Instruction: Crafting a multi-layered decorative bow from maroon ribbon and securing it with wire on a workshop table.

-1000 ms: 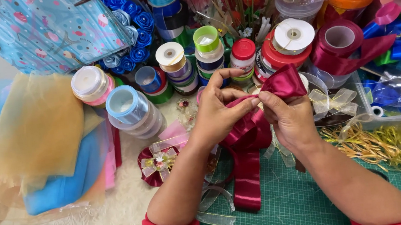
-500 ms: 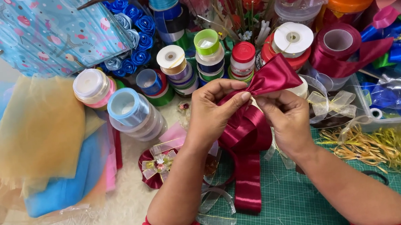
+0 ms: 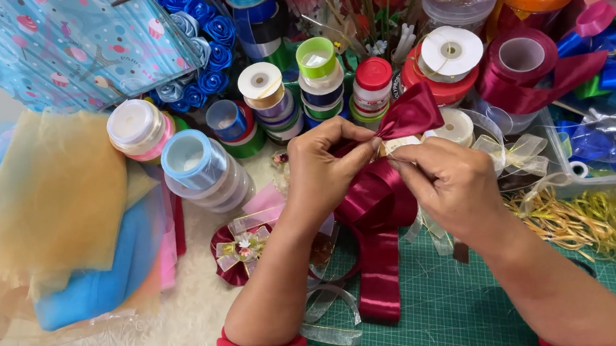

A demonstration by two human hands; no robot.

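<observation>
A dark red satin ribbon bow (image 3: 377, 204) is held up over the green cutting mat (image 3: 463, 310), its long tail hanging down to the mat and one loop end sticking up to the right. My left hand (image 3: 327, 167) pinches the bow's gathered middle from the left. My right hand (image 3: 444, 181) meets it from the right, fingertips pinching a thin pale wire or thread at the same knot. Both hands touch at the bow's centre.
Stacks of ribbon spools (image 3: 199, 170) stand behind the hands. Folded yellow and blue tulle (image 3: 58, 217) lies at the left. A finished small bow (image 3: 243, 246) rests on white fluffy cloth. Gold shredded strips (image 3: 576, 220) and a clear box (image 3: 614, 146) are at the right. Blue fabric roses (image 3: 197, 46) are at the back.
The bow's upper loop end has risen and fanned out to the right. My hands have drawn slightly closer together at the knot, staying in the same spot.
</observation>
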